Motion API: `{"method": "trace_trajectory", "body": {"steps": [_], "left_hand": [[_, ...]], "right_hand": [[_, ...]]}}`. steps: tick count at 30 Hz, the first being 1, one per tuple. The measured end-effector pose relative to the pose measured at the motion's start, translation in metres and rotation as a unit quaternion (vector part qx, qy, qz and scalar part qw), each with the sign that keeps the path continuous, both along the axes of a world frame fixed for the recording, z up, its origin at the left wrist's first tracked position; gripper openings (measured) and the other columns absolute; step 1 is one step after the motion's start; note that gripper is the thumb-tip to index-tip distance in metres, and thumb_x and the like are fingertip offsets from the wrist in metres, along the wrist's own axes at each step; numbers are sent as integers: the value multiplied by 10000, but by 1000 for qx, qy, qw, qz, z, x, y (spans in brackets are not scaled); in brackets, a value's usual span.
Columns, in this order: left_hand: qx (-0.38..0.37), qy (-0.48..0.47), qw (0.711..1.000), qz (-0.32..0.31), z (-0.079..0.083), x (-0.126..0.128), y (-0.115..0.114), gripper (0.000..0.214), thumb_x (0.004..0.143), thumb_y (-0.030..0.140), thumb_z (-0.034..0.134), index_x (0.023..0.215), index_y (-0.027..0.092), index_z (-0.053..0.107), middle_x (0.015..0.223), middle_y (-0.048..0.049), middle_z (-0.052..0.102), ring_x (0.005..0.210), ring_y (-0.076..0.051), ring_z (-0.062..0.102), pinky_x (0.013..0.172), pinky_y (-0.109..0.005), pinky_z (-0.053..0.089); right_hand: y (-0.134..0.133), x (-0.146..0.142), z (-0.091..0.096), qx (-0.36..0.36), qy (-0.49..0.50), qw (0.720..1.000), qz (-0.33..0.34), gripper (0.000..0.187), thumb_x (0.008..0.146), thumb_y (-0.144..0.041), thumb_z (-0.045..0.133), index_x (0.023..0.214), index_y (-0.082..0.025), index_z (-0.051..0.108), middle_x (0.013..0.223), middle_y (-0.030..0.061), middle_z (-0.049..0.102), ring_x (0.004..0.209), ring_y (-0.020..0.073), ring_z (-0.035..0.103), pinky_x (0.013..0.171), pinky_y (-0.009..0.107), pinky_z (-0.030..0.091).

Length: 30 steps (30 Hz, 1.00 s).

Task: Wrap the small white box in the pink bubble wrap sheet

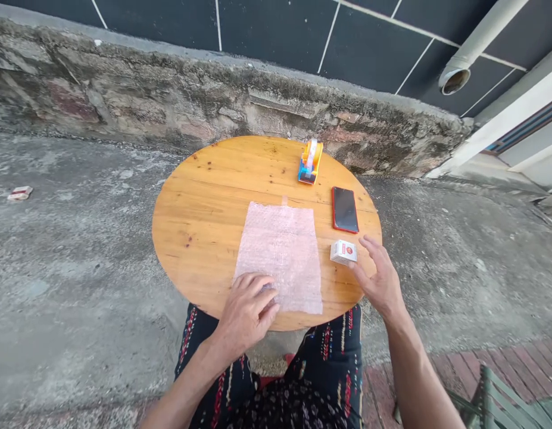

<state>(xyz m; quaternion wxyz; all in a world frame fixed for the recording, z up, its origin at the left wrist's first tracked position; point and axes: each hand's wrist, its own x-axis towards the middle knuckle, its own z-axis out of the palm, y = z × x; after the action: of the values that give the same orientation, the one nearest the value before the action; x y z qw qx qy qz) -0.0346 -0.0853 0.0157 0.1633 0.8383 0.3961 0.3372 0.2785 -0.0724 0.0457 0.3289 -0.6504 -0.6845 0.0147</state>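
Note:
A pale pink, translucent sheet of bubble wrap (282, 256) lies flat on the round wooden table (199, 220). My left hand (249, 307) rests on its lower left corner, fingers slightly bent and apart. To the right of the sheet stands a small white box (343, 252) with a red round mark. Beside that box is my right hand (379, 277), open, thumb and fingers spread around its right side. Whether the thumb touches the box I cannot tell. A small strip of clear tape (284, 201) shows at the sheet's top edge.
A phone with a red case (345, 210) lies beyond the white box. Toward the far edge stands a yellow and blue tape dispenser (310, 162). Behind the table runs a low stone wall (168, 107). A green chair (499, 399) is at lower right.

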Motion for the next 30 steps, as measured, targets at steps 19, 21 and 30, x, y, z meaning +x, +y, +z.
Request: {"method": "trace_trajectory", "body": {"steps": [19,21,30], "left_hand": [[13,77,996,39,3,-21,45,226,837,188,565,1046,191,652,1219,-104,585,1166,-277,509,995,-468,426],[15,67,997,47,6,-22,48,244,837,180,560,1065,196,646,1225,-99,584,1163,-269,513,997,-458,428],[-7,145,989,31,22,-16,83,457,821,253,586,1262,146,535,1338,-140,523,1249,-295,459,1053,-464,396]], "right_hand": [[13,-95,-12,-80,-84,976,182,355,861,-259,574,1209,-199,599,1343,119,558,1211,314,517,976,513,420],[16,-94,-6,-73,-86,979,168,337,864,-254,562,1192,-195,606,1330,123,566,1181,316,535,962,519,426],[62,-151,2,-99,-155,958,221,485,870,-209,539,1341,-106,494,1419,153,479,1306,283,426,1069,453,368]]}}
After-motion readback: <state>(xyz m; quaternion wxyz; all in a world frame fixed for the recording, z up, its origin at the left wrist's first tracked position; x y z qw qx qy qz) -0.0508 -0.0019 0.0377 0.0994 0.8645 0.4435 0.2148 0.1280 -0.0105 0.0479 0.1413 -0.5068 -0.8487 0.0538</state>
